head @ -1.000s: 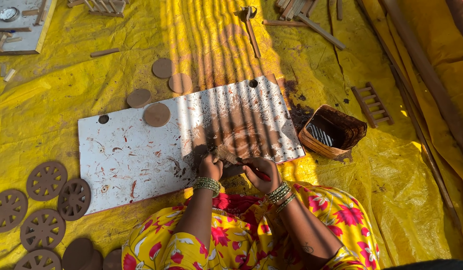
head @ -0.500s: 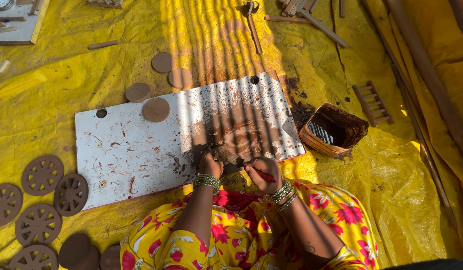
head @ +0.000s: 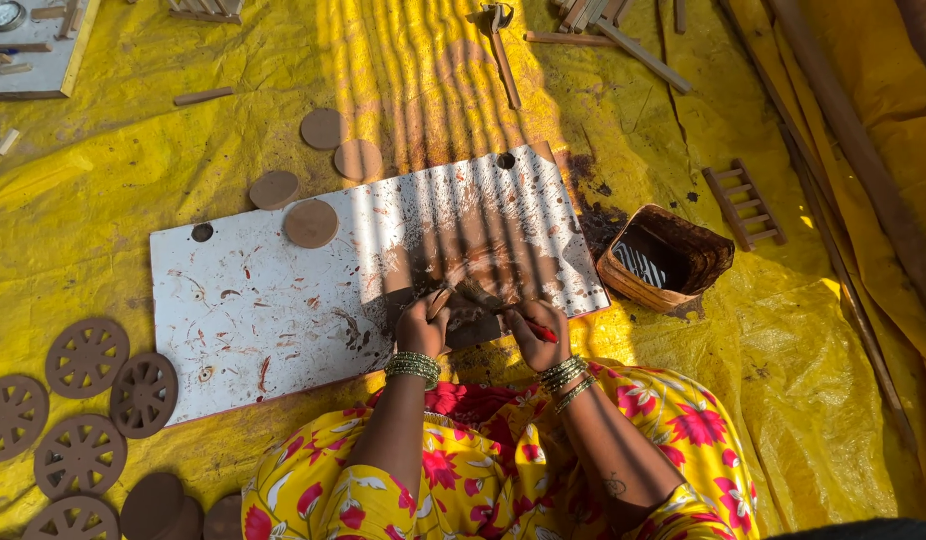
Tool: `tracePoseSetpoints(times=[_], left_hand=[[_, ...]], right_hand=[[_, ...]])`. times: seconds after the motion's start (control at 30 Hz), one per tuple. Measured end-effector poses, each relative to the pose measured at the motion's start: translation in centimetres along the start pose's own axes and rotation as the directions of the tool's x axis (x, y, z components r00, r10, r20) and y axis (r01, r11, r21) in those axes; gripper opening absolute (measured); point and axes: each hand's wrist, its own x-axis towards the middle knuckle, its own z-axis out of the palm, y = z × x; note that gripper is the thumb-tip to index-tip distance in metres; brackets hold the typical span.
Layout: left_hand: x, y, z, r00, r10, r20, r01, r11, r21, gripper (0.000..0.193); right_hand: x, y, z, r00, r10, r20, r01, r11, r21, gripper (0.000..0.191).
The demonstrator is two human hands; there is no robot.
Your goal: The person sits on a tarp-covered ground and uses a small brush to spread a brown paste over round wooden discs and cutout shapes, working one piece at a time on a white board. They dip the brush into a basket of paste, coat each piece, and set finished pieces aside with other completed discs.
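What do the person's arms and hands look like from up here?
Both forearms are bare. The left hand has a stack of greenish-gold bangles at the wrist; the right hand has similar bangles. A small dark marking shows on the right forearm.

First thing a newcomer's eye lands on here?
The bright yellow tarp covering the floor, with a stained white board at its centre. At the board's near edge, the left hand and right hand work a brown clay piece. Spoked clay wheels lie at lower left.
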Motion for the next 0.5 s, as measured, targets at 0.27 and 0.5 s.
tracePoseSetpoints(times=[0.27,0.5], left_hand=[[0.00,-0.26,-0.02,0.999,-0.046,0.011,0.046,0.998,-0.032,0.028],[0.00,0.11,-0.29,0.995,-0.097,0.037,0.095,0.994,0.054,0.023]], right_hand=[[0.32,-0.11,0.47,1.000,0.011,0.006,-0.011,1.000,0.024,0.018],[0.55,0.61,0.60,0.999,0.014,0.034,-0.015,0.999,0.035,0.020]])
